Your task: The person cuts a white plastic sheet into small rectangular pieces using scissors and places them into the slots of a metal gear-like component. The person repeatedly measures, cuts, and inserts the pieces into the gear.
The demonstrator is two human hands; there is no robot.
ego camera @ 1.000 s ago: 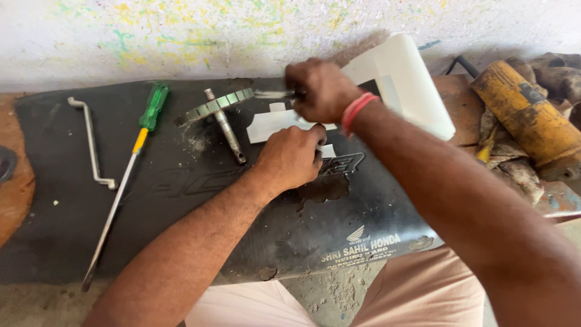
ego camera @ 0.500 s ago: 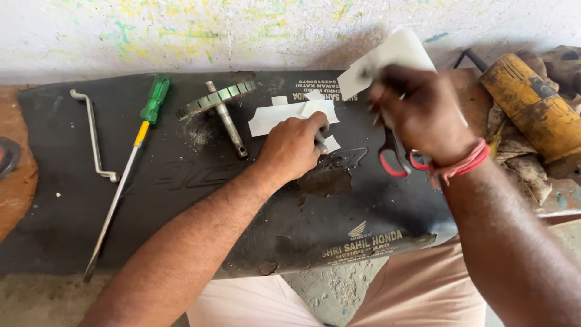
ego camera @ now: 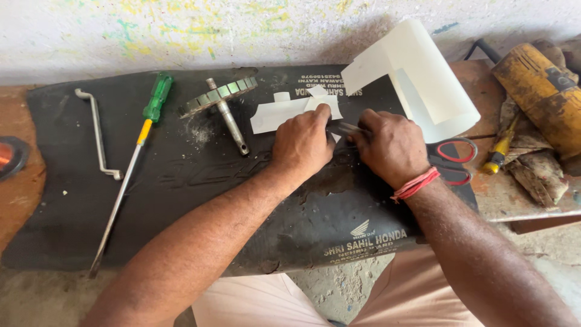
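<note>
working over the black rubber mat (ego camera: 151, 200) that covers the counter (ego camera: 514, 200), you have room, so keep everything flat on it. the big curled white sheet (ego camera: 417, 79) stands up behind your right hand; i would judge it wise to leave it well back so it does not flop onto the work. the long screwdriver with the green handle (ego camera: 136, 151) and the toothed gear on its shaft (ego camera: 224, 106) lie to the left, apart from both hands, and the red-handled scissors (ego camera: 454, 160) rest just beside your right wrist. the small white cut-out (ego camera: 284, 112) lies flat on the mat just above your left hand (ego camera: 305, 145); that grip is together, fingertips pressing its right end down. hold that pressure steady and close to the edge you are working. your right hand (ego camera: 390, 148) is curled shut on a thin metal tool (ego camera: 348, 128), its tip hidden between the hands; guide it slowly, away from your left fingertips
</note>
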